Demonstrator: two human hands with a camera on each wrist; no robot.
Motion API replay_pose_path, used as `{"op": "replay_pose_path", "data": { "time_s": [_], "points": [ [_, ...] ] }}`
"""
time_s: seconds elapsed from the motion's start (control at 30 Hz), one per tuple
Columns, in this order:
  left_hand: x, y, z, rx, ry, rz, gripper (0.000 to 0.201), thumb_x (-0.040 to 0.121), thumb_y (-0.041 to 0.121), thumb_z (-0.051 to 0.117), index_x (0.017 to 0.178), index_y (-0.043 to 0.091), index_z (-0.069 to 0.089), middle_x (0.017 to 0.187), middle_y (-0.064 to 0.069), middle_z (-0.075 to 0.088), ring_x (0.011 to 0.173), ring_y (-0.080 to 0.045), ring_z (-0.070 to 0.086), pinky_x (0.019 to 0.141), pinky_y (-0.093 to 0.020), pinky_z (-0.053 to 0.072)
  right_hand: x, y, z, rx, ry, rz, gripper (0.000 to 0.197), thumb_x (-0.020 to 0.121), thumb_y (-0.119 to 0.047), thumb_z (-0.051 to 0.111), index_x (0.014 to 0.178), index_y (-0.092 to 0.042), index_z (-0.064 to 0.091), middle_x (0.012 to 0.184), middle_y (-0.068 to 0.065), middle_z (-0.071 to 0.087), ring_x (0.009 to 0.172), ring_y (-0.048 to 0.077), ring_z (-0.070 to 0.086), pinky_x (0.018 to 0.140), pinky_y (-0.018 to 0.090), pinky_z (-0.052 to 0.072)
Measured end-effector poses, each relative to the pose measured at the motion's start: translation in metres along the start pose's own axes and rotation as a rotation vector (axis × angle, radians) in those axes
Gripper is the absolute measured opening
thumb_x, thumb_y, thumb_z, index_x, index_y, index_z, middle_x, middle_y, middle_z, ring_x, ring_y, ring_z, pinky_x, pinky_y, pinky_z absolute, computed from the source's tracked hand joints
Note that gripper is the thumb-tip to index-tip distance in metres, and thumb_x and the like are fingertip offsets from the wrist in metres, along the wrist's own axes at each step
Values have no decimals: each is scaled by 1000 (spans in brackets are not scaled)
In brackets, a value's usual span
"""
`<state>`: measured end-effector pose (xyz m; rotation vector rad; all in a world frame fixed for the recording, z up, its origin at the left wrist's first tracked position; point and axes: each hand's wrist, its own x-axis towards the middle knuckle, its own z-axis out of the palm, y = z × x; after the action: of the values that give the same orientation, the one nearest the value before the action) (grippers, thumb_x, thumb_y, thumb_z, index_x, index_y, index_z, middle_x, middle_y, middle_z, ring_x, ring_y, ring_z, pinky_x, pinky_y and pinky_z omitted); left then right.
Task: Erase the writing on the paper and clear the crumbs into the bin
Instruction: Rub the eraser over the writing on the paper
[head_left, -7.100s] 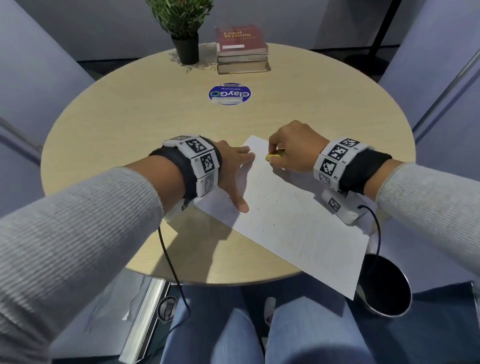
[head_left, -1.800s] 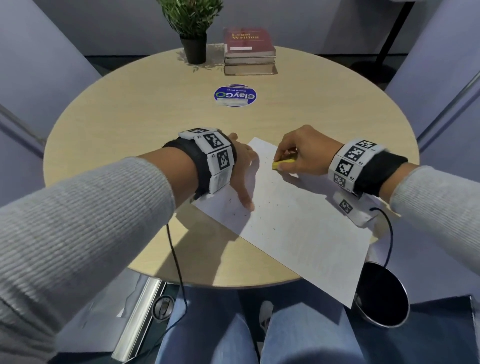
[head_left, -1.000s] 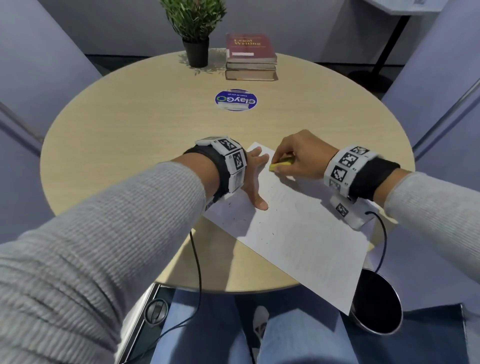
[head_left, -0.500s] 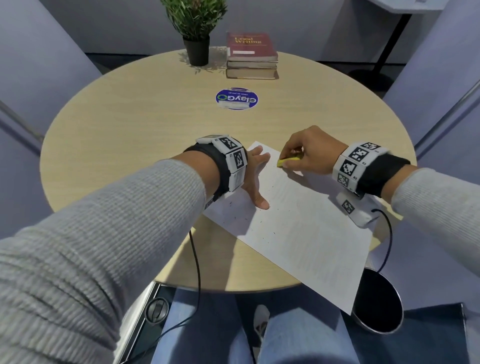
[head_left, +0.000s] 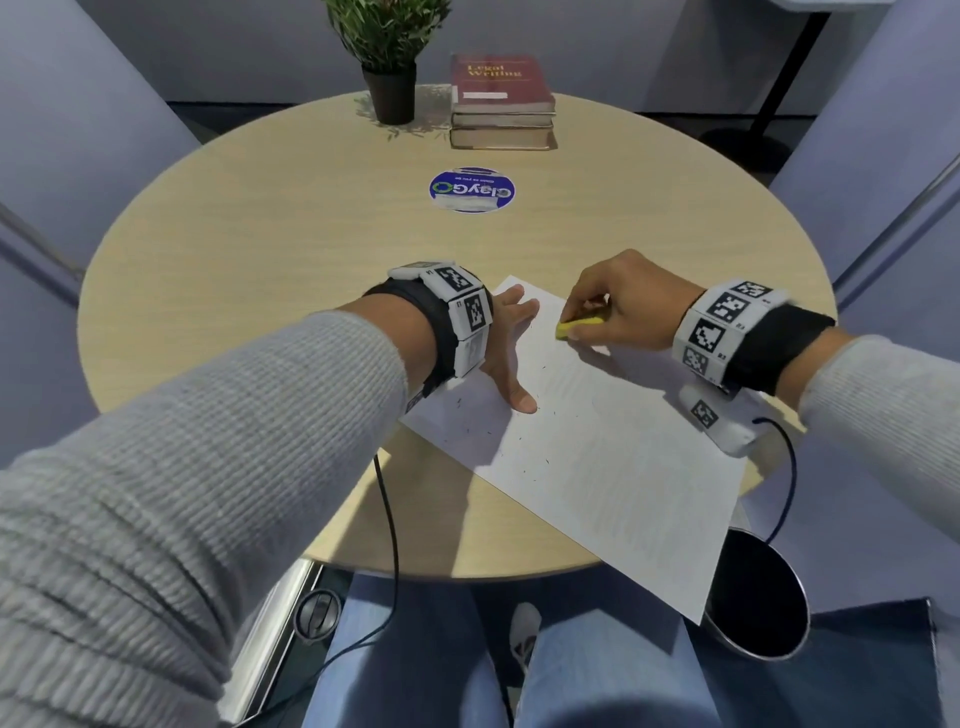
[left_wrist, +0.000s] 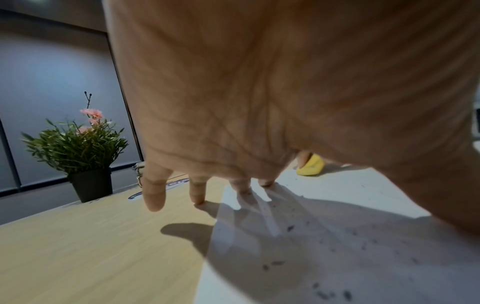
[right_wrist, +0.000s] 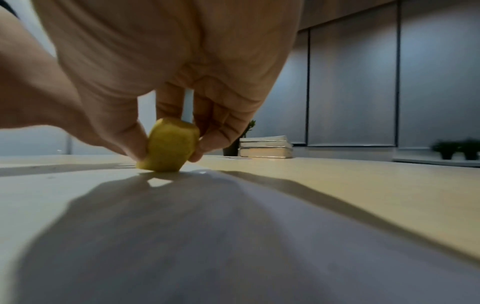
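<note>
A white sheet of paper (head_left: 613, 457) lies slanted on the round wooden table (head_left: 260, 249), its near corner overhanging the edge. My left hand (head_left: 506, 353) presses flat on the sheet's left part, fingers spread and straight (left_wrist: 155, 191). My right hand (head_left: 628, 306) pinches a yellow eraser (head_left: 576, 328) between thumb and fingers, its lower end on the paper's far corner (right_wrist: 166, 146). Dark eraser crumbs (head_left: 488, 434) are scattered over the sheet near my left hand (left_wrist: 324, 267). A dark round bin (head_left: 758, 603) stands below the table's right edge.
A potted plant (head_left: 389, 57) and a stack of books (head_left: 501, 104) stand at the table's far side, with a blue round sticker (head_left: 471, 189) in front of them. Cables hang from both wrists. My knees are under the near edge.
The right hand has slid the eraser back and forth over the paper's far corner, lately a little to the right. The left hand stays pressed on the sheet.
</note>
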<state>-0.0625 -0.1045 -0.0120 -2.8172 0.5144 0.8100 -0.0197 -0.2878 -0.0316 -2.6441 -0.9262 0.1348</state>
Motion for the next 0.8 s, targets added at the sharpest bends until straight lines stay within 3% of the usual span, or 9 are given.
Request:
{"op": "replay_pose_path", "data": {
  "time_s": [0.07,0.2,0.33,0.47,0.57,0.73,0.8],
  "points": [
    [2,-1,1,3,1,0,114,73,67,63,152,24,-9,158,1,-14,145,-27,-2,114,-48,9,2,1,-1,-29,18,17,15,78,-30,74,85,-17,77,81,3,68,71,18,58,71,38,52],
    [5,-2,0,22,-14,5,115,73,69,62,151,25,-11,158,2,-15,146,-26,-4,114,-48,7,-3,-7,6,-11,-40,-75,14,79,-31,74,85,-19,77,81,1,68,69,15,57,66,29,47],
    [7,-2,2,35,-8,-10,116,71,71,61,151,25,-10,158,2,-14,145,-28,0,114,-49,10,-1,-1,0,0,12,2,15,79,-31,74,86,-18,77,84,2,69,71,13,56,69,31,48],
    [11,-4,1,53,-25,-6,119,69,74,60,150,26,-12,158,1,-16,146,-27,-3,116,-49,9,-4,-9,8,-4,-41,-76,15,79,-31,75,86,-19,77,82,0,69,67,13,57,65,28,47],
    [9,-2,1,53,-20,-12,118,69,74,60,151,25,-11,158,1,-14,146,-27,-2,116,-49,9,-3,-4,2,17,-14,-30,14,79,-30,75,85,-18,77,80,-1,69,66,8,56,65,26,43],
    [4,1,-1,175,3,-22,121,63,85,51,152,26,-6,160,1,-6,146,-29,-5,115,-55,0,2,-3,3,-28,-5,9,14,79,-29,73,85,-17,76,81,2,69,70,16,58,67,32,50],
    [-2,5,-1,167,-5,-29,122,60,87,52,151,29,-3,160,3,-1,146,-30,-3,112,-57,5,2,-2,3,-26,-9,22,14,78,-30,73,85,-18,76,81,3,69,71,18,59,67,33,51]
  ]
}}
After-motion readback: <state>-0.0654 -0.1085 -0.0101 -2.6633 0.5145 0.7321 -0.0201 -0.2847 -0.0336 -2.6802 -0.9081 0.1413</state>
